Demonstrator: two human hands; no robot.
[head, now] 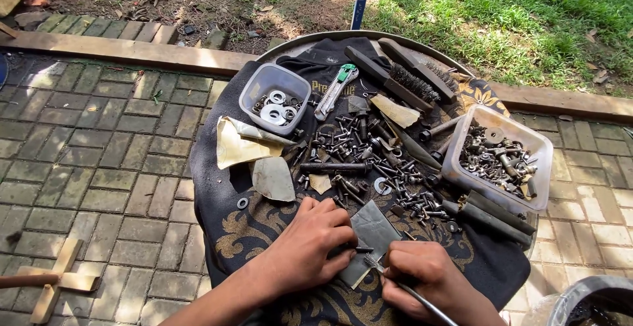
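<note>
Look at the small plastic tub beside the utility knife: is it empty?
No: the small plastic tub beside the utility knife holds several metal washers.

Loose dark metal bolts (369, 158) are crowding the middle of the cloth-covered round desk (250, 230); two clear plastic tubs (275, 96) (499, 158) are blocking its flanks, leaving bare black-and-gold cloth lying open at near left.

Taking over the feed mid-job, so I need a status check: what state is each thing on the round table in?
Left hand: pressing a small dark part onto the grey sheet.
Right hand: gripping a thin metal tool.
Small tub: open, holds washers.
Large tub: open, full of hardware.
Utility knife: lying flat, blade hidden.
Wire brushes: lying unused.
</note>
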